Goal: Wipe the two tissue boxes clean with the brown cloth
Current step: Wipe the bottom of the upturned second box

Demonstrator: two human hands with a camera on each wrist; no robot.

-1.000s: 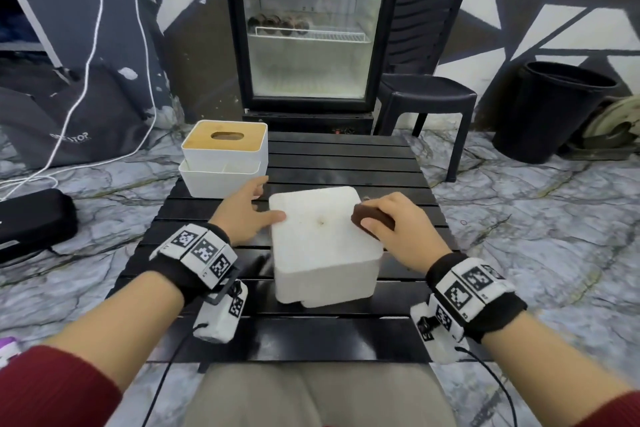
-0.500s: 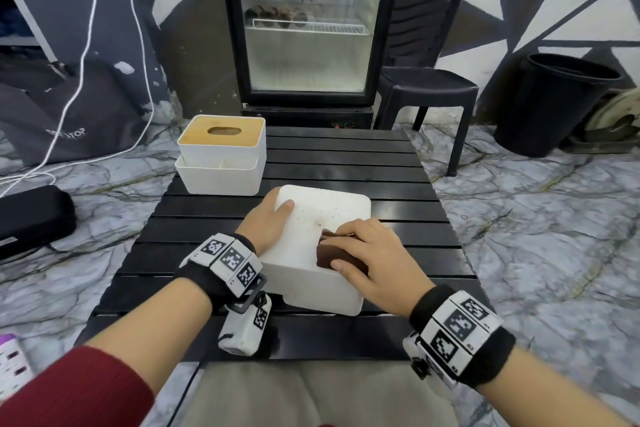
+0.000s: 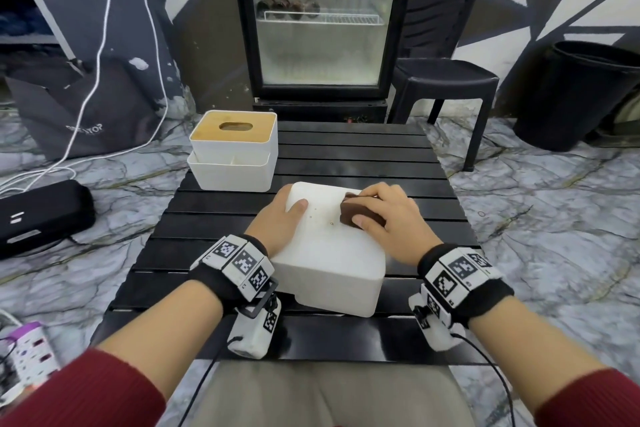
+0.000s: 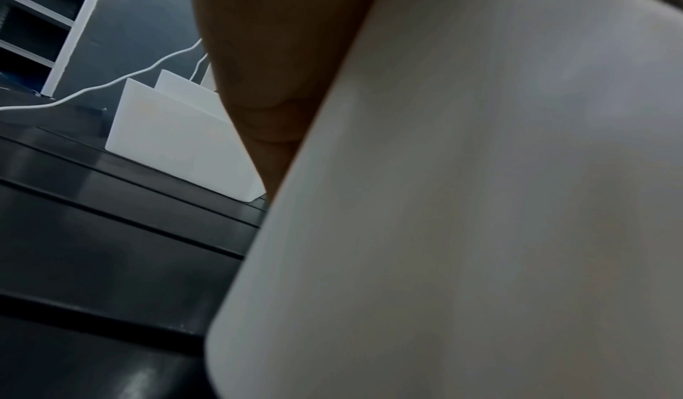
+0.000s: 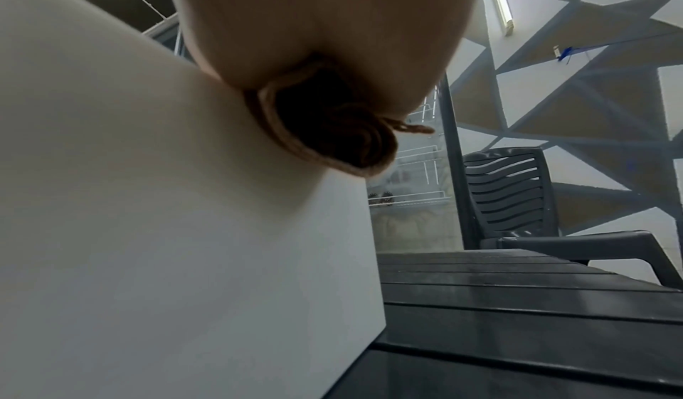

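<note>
A plain white tissue box [image 3: 332, 253] lies with a blank face up on the black slatted table [image 3: 346, 156], a few brown specks on that face. My left hand [image 3: 280, 218] grips its left edge, thumb over the top. My right hand [image 3: 388, 215] holds the folded brown cloth [image 3: 353, 213] pressed on the box's far right part. In the right wrist view the cloth [image 5: 332, 131] bulges under my palm against the box [image 5: 185, 230]. The second tissue box [image 3: 235, 152], white with a wooden slotted lid, stands at the table's far left; the left wrist view also shows this box [image 4: 177, 139].
A glass-door fridge [image 3: 318, 21] stands behind the table, a black plastic chair [image 3: 446, 80] to its right and a black bin [image 3: 575, 94] further right. A black case [image 3: 41, 215] and white cables lie on the marble floor at left.
My right hand has slid the cloth over the box's top, first toward me, then back to the far right. The box has turned slightly, and my left hand has kept hold of its left edge.
</note>
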